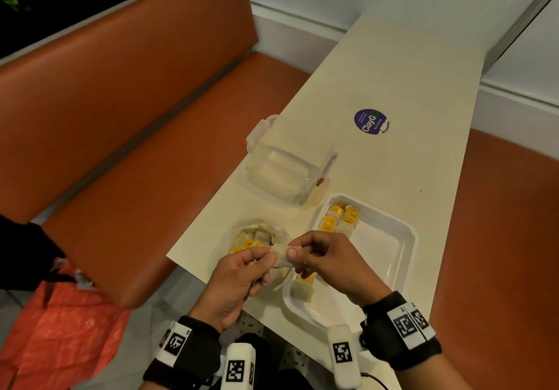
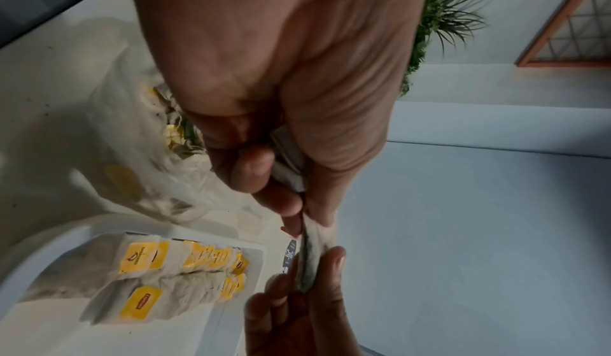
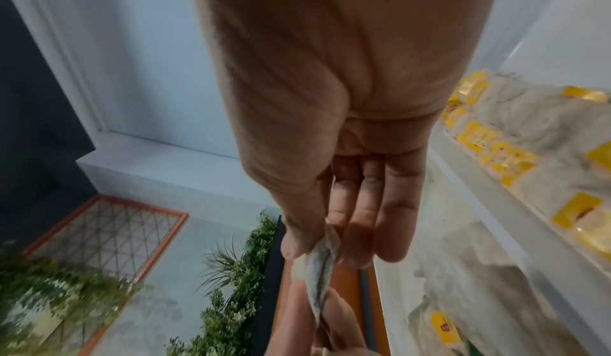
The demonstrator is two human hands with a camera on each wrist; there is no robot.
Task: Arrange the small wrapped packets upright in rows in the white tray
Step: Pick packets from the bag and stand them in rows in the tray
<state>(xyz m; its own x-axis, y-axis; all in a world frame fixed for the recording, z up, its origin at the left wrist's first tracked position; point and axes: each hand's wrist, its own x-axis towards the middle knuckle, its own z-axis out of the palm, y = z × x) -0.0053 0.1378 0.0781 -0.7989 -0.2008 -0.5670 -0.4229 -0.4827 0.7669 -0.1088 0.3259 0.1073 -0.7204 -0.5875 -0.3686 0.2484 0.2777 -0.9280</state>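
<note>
Both hands hold one small white wrapped packet (image 1: 282,257) above the table's near edge, between the bag and the tray. My left hand (image 1: 242,271) pinches its left end and my right hand (image 1: 314,256) pinches its right end between thumb and fingers. The same packet (image 2: 309,259) shows edge-on in the left wrist view and again (image 3: 322,267) in the right wrist view. The left hand also grips a second packet (image 2: 289,160) against its palm. The white tray (image 1: 402,256) holds several yellow-labelled packets (image 1: 340,218) upright in rows along its left side.
A clear plastic bag (image 1: 257,238) with more packets lies left of the tray. Behind it stands a clear lidded box (image 1: 290,159). A purple round sticker (image 1: 371,121) marks the table. An orange bench (image 1: 136,147) runs along the left.
</note>
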